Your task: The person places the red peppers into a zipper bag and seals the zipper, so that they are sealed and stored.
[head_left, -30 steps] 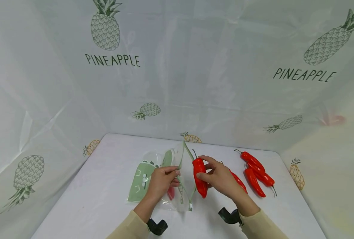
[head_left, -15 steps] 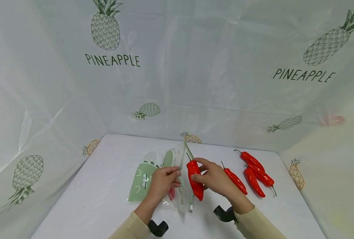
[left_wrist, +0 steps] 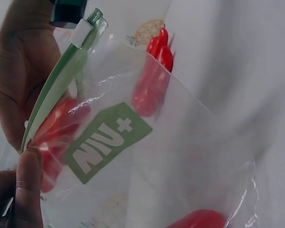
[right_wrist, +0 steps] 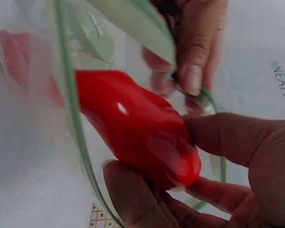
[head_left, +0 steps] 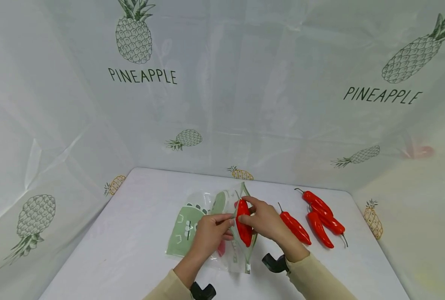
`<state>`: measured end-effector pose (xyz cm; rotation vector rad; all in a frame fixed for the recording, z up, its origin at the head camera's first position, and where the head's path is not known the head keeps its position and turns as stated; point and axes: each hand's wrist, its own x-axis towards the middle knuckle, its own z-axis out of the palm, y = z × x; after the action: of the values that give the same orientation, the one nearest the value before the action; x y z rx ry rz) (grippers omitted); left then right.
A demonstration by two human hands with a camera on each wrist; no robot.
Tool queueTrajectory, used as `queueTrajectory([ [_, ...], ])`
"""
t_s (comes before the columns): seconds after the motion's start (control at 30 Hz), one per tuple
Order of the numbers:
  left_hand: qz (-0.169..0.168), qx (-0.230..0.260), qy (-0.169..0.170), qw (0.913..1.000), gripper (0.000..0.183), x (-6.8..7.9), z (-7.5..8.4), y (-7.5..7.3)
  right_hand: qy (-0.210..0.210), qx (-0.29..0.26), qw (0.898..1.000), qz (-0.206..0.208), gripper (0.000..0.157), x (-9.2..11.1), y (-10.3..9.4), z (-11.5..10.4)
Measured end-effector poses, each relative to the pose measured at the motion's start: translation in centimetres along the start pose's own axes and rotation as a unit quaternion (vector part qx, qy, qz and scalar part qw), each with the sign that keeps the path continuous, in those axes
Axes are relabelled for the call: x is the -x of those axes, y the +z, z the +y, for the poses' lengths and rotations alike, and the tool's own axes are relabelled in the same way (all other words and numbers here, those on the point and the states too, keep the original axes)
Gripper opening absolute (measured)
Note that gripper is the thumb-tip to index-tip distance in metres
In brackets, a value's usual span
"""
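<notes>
Zip bag: the clear bag with green print [head_left: 184,233] is lying on the white table [head_left: 106,258], its green-edged mouth gaping and facing right.
Left hand: the left hand [head_left: 209,233] is pinching the near side of the bag's rim between thumb and fingers.
Right hand: the right hand [head_left: 267,218] is gripping a red pepper, thumb and fingers clamping around its end.
Held pepper: the red pepper [right_wrist: 128,123] is sitting in the bag's mouth, one end reaching past the rim, the other staying in the fingers.
Inside the bag: a red item [head_left: 221,248] is showing through the film, its outline blurring.
Loose pepper: a single pepper [head_left: 295,228] is lying just right of the bag.
Pepper cluster: three touching peppers [head_left: 321,228] are lying farther right of the bag.
Backdrop: a pineapple-print sheet [head_left: 260,104] is hanging behind the bag.
</notes>
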<state>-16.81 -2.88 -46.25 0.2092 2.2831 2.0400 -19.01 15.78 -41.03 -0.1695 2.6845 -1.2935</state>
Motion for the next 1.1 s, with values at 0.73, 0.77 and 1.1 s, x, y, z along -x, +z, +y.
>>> queueTrajectory([
  [0.73, 0.017, 0.075, -0.004, 0.9970, 0.033, -0.1, 1.2, -0.9, -0.009, 0.054, 0.997, 0.059, 0.067, -0.4, 1.6, 1.2],
  [0.77, 0.016, 0.073, -0.007, 0.9972, 0.033, -0.2, 1.2, -0.9, -0.008, 0.053, 0.997, 0.059, 0.067, -0.4, 1.7, 1.2],
  [1.1, 0.026, 0.085, -0.014, 0.9959, 0.033, -0.4, 1.1, -0.9, -0.002, 0.034, 0.998, 0.055, 0.077, -0.2, 1.8, 1.4],
])
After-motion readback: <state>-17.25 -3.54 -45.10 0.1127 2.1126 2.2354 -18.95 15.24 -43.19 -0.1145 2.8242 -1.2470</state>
